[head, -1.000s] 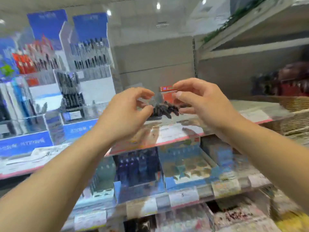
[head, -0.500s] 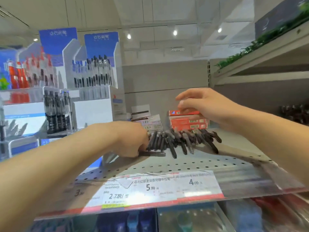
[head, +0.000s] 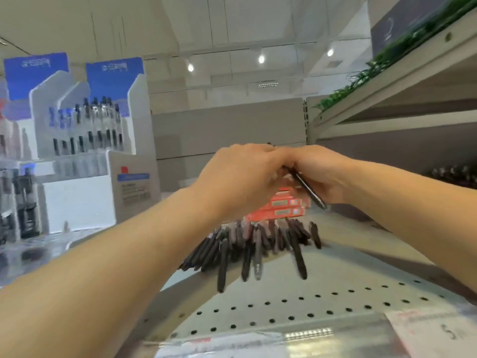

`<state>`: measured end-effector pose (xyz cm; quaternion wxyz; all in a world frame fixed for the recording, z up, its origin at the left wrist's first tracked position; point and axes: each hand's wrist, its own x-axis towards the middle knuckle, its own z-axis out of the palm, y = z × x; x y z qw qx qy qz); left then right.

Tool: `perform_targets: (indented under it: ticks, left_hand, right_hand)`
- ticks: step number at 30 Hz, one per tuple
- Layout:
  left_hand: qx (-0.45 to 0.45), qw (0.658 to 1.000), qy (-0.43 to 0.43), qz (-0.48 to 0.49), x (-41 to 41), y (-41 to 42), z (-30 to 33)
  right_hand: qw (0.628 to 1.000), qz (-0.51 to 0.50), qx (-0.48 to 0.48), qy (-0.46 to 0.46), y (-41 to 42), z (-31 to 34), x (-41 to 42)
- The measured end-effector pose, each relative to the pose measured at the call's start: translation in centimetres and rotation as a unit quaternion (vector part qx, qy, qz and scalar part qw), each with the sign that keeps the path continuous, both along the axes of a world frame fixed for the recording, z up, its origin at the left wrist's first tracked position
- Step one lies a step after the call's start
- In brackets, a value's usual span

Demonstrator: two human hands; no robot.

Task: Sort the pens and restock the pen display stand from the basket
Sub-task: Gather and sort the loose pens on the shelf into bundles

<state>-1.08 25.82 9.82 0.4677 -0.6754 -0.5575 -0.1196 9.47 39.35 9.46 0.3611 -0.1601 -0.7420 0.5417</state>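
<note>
A heap of several dark pens (head: 255, 246) lies on the perforated white shelf (head: 309, 308). Above the heap my two hands meet. My right hand (head: 322, 171) grips one black pen (head: 307, 188) that slants down to the right. My left hand (head: 240, 177) has its fingers curled against the right hand at the pen's upper end; what it holds is hidden. The white and blue pen display stand (head: 85, 140) with rows of upright pens stands at the left. No basket is in view.
Stacked red boxes (head: 281, 208) sit behind the heap, under my hands. A price label strip (head: 426, 334) runs along the shelf's front edge. An upper shelf (head: 392, 81) with green plants overhangs at the right. More pen racks (head: 18, 202) stand at far left.
My left hand has risen from the pen heap to meet my right hand. My right hand has left the red boxes and now holds a black pen. The camera has moved closer.
</note>
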Motion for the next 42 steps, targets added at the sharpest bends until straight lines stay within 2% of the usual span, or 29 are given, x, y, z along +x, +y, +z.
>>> perform_targets:
  ticks: [2,4,7,10,13,17,20,22,24,26,28,31,34,37,38,40,42]
  left_hand:
    - [-0.003,0.993,-0.116,-0.029,0.9,1.6,0.1]
    - [-0.060,0.979,-0.193,0.015,2.0,3.7,0.1]
    - [-0.185,0.958,-0.187,0.115,4.2,7.2,-1.1]
    - [-0.246,0.939,-0.174,0.164,5.4,9.3,-3.4]
    - [-0.283,0.929,-0.163,0.174,5.1,10.5,-5.4]
    - [-0.266,0.922,-0.218,0.179,4.9,10.9,-5.3]
    - [-0.219,0.901,-0.339,0.159,4.7,10.3,-4.1]
    - [-0.167,0.862,-0.465,0.109,4.1,9.3,-2.9]
    - [-0.140,0.801,-0.581,0.041,3.1,8.0,-2.1]
    - [-0.124,0.765,-0.631,-0.002,2.1,6.7,-1.6]
    - [-0.126,0.759,-0.638,-0.023,1.3,5.6,-1.1]
    - [-0.141,0.766,-0.625,-0.050,0.5,5.3,-0.7]
    - [-0.149,0.797,-0.583,-0.049,0.2,5.9,-1.2]
    - [-0.154,0.816,-0.552,-0.073,0.3,6.4,-1.6]
    - [-0.152,0.836,-0.523,-0.064,0.4,6.5,-1.6]
    - [-0.146,0.899,-0.413,-0.001,0.7,6.9,-1.8]
    - [-0.149,0.932,-0.327,0.052,1.3,7.0,-2.5]
  right_hand:
    - [0.998,-0.040,-0.024,0.051,1.9,0.2,1.8]
    - [0.994,-0.059,-0.037,0.088,3.8,0.3,3.4]
    - [0.990,-0.066,-0.048,0.115,5.7,-0.3,4.5]
    - [0.991,-0.085,-0.039,0.099,5.4,-1.1,3.5]
    - [0.992,-0.099,0.010,0.081,5.1,-1.7,2.2]
    - [0.989,-0.112,0.021,0.094,4.9,-1.6,2.4]
    - [0.979,-0.126,-0.004,0.158,4.3,-1.0,3.3]
    - [0.972,-0.110,-0.036,0.203,3.6,-0.3,3.5]
    - [0.972,-0.094,-0.051,0.207,3.0,0.3,3.4]
    - [0.977,-0.082,-0.058,0.190,2.5,0.6,2.8]
    - [0.982,-0.088,-0.057,0.158,2.1,0.5,1.7]
    - [0.990,-0.094,-0.040,0.099,1.6,-0.2,-0.1]
    - [0.993,-0.097,0.031,0.056,1.9,-1.4,-0.9]
    - [0.987,-0.129,0.058,0.078,2.7,-1.9,0.1]
    - [0.984,-0.146,0.064,0.085,2.9,-1.9,0.5]
    - [0.976,-0.185,0.060,0.094,3.3,-1.9,1.2]
    - [0.976,-0.182,0.001,0.123,3.4,-1.7,1.6]
